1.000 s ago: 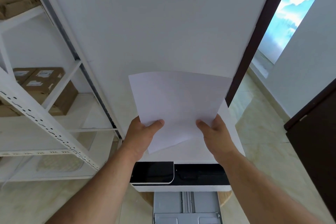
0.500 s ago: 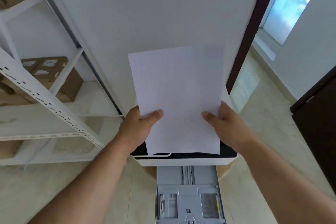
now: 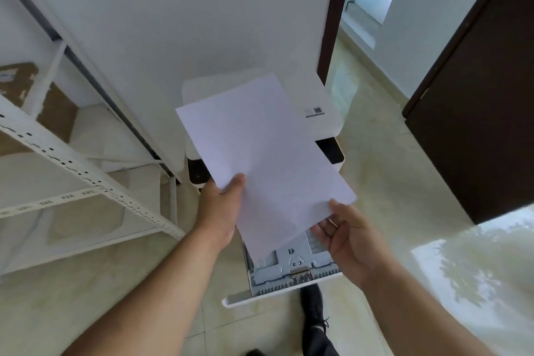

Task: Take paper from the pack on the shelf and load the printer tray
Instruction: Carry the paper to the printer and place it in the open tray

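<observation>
A: Where is the paper (image 3: 260,153)?
B: Over the printer (image 3: 326,113), tilted, its near edge down above the tray (image 3: 289,277) that is pulled out in front of the printer.
A: Who has hold of it?
B: Both hands. The left hand (image 3: 221,211) pinches the left near corner, thumb on top, fingers under the sheet. The right hand (image 3: 346,237) sits at the right near corner, palm up and fingers loosely curled, thumb on the edge; whether it truly grips or only supports I cannot quite tell.
A: Does the paper touch the tray?
B: Its lowest corner hangs over the grey tray bed; contact is hidden by the sheet itself.
A: What else is near the printer?
B: A white shelf (image 3: 86,173) to the left of it with a brown box (image 3: 55,113), a dark door (image 3: 476,95) to the right, and a black shoe (image 3: 313,306) on the floor just in front of the tray.
</observation>
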`<move>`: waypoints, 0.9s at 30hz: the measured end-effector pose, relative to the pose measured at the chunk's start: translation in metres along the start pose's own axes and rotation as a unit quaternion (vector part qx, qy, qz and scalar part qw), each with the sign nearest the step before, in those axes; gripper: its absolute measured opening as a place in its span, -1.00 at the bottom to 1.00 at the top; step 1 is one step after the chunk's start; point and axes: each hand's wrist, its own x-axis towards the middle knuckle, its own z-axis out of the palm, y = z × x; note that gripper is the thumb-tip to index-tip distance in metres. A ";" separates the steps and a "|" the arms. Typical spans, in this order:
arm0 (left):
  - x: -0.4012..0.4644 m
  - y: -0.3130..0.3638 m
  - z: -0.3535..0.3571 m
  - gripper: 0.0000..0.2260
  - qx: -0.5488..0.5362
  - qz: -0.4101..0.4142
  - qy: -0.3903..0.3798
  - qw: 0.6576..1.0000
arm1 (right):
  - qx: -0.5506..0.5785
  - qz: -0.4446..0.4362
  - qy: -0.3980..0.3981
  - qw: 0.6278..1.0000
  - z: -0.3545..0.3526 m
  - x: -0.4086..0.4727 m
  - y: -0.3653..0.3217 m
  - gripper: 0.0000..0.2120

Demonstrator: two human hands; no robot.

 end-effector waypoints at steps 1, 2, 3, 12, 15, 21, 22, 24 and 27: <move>-0.009 -0.011 -0.001 -0.87 0.000 -0.008 -0.012 1.000 | 0.009 -0.001 0.016 1.000 -0.001 -0.011 0.016 -0.89; -0.019 -0.021 -0.002 -0.84 -0.002 -0.017 -0.024 1.000 | 0.011 -0.004 0.034 0.999 -0.001 -0.022 0.031 -0.87; -0.030 -0.031 -0.003 -0.81 -0.002 -0.027 -0.039 0.999 | 0.002 -0.010 0.050 0.999 -0.002 -0.032 0.044 -0.85; -0.071 -0.105 -0.014 -0.84 0.069 -0.156 -0.128 0.977 | -0.179 -0.080 0.257 0.946 -0.050 -0.072 0.127 -0.89; -0.076 -0.129 -0.011 -0.84 0.079 -0.205 -0.121 0.968 | -0.192 -0.074 0.312 0.927 -0.065 -0.075 0.142 -0.91; -0.057 -0.159 -0.007 -0.82 0.081 -0.265 -0.094 0.956 | -0.175 -0.054 0.328 0.927 -0.083 -0.050 0.164 -0.86; -0.052 -0.162 -0.008 -0.82 0.085 -0.267 -0.091 0.956 | -0.171 -0.052 0.320 0.930 -0.085 -0.045 0.166 -0.84; -0.046 -0.166 -0.011 -0.82 0.092 -0.272 -0.085 0.954 | -0.169 -0.046 0.300 0.938 -0.088 -0.037 0.168 -0.86; -0.040 -0.171 -0.016 -0.85 0.107 -0.269 -0.091 0.953 | -0.138 -0.044 0.295 0.944 -0.088 -0.022 0.172 -0.86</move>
